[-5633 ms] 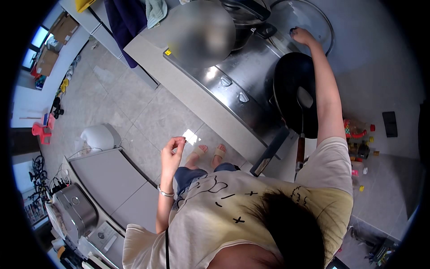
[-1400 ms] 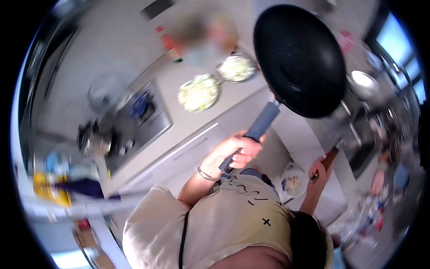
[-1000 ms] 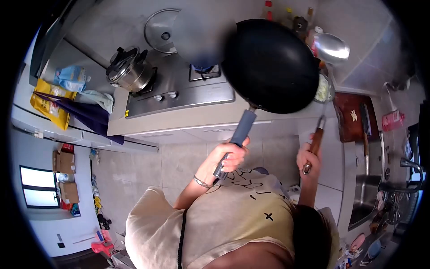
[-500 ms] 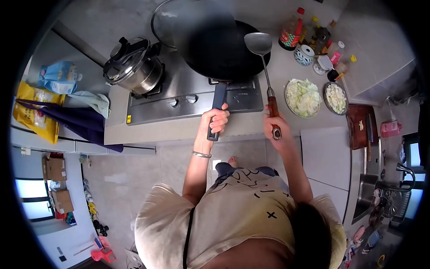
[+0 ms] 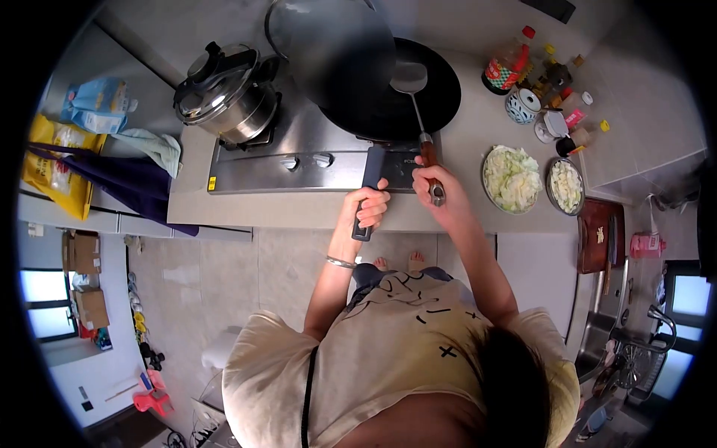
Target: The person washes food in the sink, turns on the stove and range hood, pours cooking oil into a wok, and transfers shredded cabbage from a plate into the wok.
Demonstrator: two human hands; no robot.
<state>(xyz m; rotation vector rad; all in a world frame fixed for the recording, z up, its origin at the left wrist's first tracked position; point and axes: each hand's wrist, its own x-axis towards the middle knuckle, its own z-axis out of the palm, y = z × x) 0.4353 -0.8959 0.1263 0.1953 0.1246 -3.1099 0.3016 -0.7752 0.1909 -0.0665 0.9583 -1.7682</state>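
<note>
My left hand (image 5: 366,210) is wrapped round the dark grey handle (image 5: 373,170) of a black wok (image 5: 433,97) on the stove. A spatula with a metal head (image 5: 409,76) and a wooden handle is in my right hand (image 5: 444,197), its fingers closed. The spatula head is over the inside of the wok; whether it touches the surface I cannot tell. A hazy round shape, perhaps a glass lid (image 5: 336,48), covers the wok's left side. To the right of my right hand stand a plate of chopped cabbage (image 5: 513,179) and a smaller dish of pale chopped pieces (image 5: 565,187).
A pressure cooker (image 5: 237,104) stands on the left burner of the steel stove (image 5: 299,170). Sauce bottles (image 5: 509,63) and jars crowd the back right counter. Further right are a cutting board (image 5: 595,235) with a knife and a sink (image 5: 595,340).
My right hand has moved left and forward, bringing the spatula head from the wok's right edge further over its inside. My left hand keeps its hold on the handle. The view has shifted slightly.
</note>
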